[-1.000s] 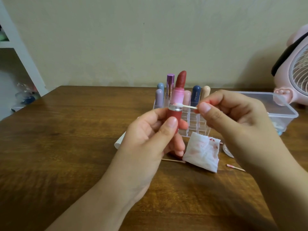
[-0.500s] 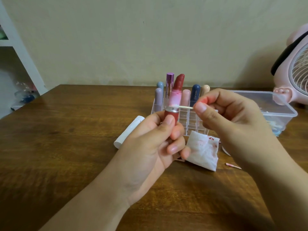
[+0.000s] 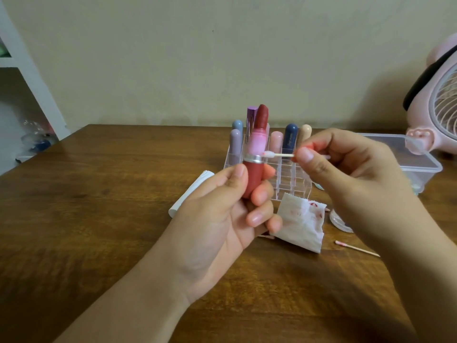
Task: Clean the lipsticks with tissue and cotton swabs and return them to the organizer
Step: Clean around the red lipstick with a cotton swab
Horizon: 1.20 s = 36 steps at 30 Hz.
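Observation:
My left hand (image 3: 230, 219) grips an open lipstick (image 3: 256, 154) upright by its red base; a pink inner tube and dark red bullet stick up above a silver ring. My right hand (image 3: 346, 174) pinches a cotton swab (image 3: 278, 154) whose stained tip touches the lipstick just above the silver ring. Behind them stands a clear acrylic organizer (image 3: 291, 179) with several capped lipsticks in its back rows. A stained tissue (image 3: 303, 222) lies on the table in front of the organizer.
A white cap (image 3: 190, 194) lies left of my left hand. A used swab (image 3: 356, 248) lies right of the tissue, another partly under it. A small clear lid (image 3: 337, 220), a clear plastic box (image 3: 420, 159) and a pink fan (image 3: 440, 107) are at the right.
My left hand has turned the lipstick slightly and shifted its fingers on the base. The swab tip stays at the silver ring.

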Available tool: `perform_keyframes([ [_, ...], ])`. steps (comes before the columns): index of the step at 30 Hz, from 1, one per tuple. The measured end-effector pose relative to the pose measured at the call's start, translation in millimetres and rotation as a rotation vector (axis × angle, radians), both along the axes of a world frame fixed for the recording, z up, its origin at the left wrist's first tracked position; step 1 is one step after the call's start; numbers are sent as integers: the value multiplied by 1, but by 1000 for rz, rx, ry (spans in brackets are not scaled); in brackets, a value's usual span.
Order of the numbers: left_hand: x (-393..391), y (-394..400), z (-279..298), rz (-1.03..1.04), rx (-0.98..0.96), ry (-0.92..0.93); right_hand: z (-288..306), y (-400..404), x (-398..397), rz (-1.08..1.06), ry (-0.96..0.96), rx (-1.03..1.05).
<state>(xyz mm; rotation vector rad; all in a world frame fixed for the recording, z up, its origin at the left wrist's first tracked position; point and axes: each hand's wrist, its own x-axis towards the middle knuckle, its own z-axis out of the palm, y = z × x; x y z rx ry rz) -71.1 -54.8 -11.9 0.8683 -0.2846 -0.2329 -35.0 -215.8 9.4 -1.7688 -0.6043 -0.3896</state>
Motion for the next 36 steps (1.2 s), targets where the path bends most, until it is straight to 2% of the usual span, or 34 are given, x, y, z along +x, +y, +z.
perform_keyframes([
  [9, 1, -1, -2, -33, 29, 1, -4, 5, -2, 2, -154, -117],
  [15, 0, -1, -2, -27, 39, -12, -3, 4, -3, 18, -127, -57],
  [36, -1, 2, 1, 6, 40, -33, -2, 2, -4, -29, -119, -43],
])
